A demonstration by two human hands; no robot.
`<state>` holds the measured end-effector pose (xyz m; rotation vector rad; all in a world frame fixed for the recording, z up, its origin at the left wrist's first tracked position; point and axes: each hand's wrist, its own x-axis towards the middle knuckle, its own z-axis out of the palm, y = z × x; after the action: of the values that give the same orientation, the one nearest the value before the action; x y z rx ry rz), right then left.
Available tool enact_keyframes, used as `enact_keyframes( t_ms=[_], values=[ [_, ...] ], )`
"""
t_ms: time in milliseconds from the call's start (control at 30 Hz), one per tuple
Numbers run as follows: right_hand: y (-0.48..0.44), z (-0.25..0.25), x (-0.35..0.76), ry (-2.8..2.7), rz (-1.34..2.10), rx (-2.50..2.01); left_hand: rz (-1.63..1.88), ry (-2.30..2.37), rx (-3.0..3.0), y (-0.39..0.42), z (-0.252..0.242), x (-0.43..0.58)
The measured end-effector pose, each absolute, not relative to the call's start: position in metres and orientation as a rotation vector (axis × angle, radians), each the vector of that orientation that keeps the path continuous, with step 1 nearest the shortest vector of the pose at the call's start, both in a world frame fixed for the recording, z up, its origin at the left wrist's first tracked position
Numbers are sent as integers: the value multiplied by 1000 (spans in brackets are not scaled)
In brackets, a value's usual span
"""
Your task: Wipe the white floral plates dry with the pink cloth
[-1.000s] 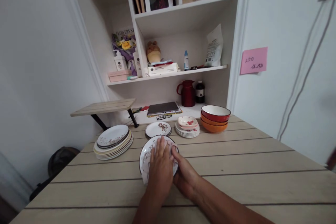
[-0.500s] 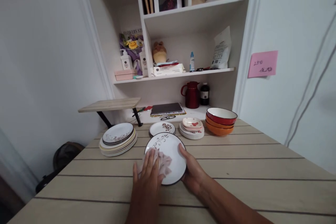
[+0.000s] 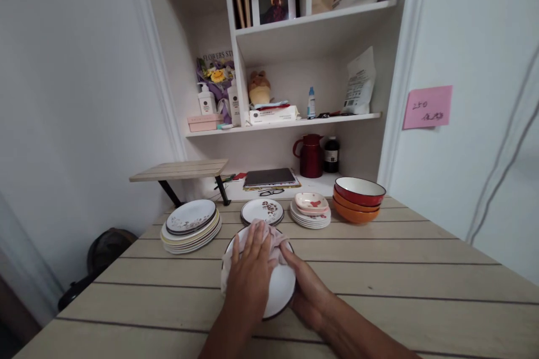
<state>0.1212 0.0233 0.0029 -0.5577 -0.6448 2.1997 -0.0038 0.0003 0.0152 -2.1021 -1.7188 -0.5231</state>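
A white plate with a dark rim (image 3: 281,289) is held above the table's near middle. My right hand (image 3: 309,291) grips its right edge, thumb on top and fingers underneath. My left hand (image 3: 250,269) presses a pale pink cloth (image 3: 275,237) flat on the plate's upper left part, and the cloth hangs over the left rim. Just beyond the plate is a small stack of patterned plates (image 3: 261,210). Small dishes (image 3: 311,202) rest on a stack of small white plates (image 3: 310,221) to its right.
A larger plate stack (image 3: 191,223) stands at the left by a small raised stand (image 3: 181,169). Red and orange bowls (image 3: 357,202) are stacked at the right. Behind them are a laptop (image 3: 269,177), glasses (image 3: 272,192), a red jug (image 3: 310,157) and shelves.
My left hand and the cloth have moved up across the plate, covering its upper pattern. The plate has come slightly nearer and left with my right hand still on it.
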Motion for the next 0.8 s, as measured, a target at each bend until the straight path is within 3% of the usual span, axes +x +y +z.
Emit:
enact_keyframes(
  t_ms=[167, 500, 800],
  values=[
    [26, 0, 120, -601, 2227, -450, -525, -1618, -2159, 16, 18, 6],
    [26, 7, 121, -500, 2163, -540, -450, -1855, -1915, 13, 26, 4],
    [26, 5, 120, -514, 2126, -526, -429, -1901, -1699, -7, 8, -9]
  ],
)
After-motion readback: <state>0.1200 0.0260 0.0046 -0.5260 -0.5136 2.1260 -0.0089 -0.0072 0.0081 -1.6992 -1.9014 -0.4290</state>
